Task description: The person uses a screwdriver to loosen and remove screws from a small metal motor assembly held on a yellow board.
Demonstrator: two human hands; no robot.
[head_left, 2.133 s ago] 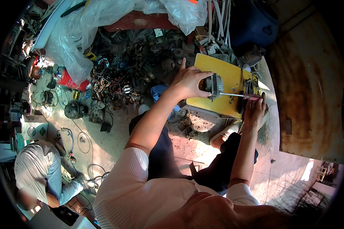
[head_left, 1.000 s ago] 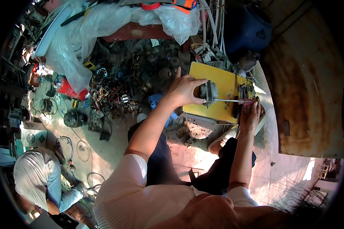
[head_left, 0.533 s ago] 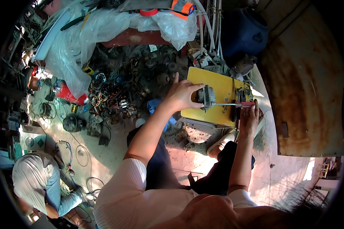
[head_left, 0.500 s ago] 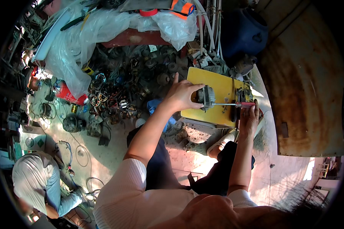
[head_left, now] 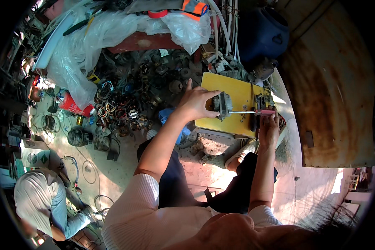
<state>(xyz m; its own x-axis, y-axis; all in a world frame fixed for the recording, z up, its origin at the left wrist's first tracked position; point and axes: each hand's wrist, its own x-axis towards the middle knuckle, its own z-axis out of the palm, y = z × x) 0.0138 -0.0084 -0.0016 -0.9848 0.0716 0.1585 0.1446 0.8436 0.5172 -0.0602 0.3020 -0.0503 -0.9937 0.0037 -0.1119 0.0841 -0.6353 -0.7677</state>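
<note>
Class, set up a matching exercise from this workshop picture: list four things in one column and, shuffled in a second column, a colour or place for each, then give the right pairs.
Things:
1. board
2. barrel
3. small motor
4. screwdriver

Descriptions:
A. dark blue, at the top of the view
B. yellow, under the motor
C. in the right hand, pink handle
D. steadied by the left hand

Pairs: 1-B, 2-A, 3-D, 4-C
</note>
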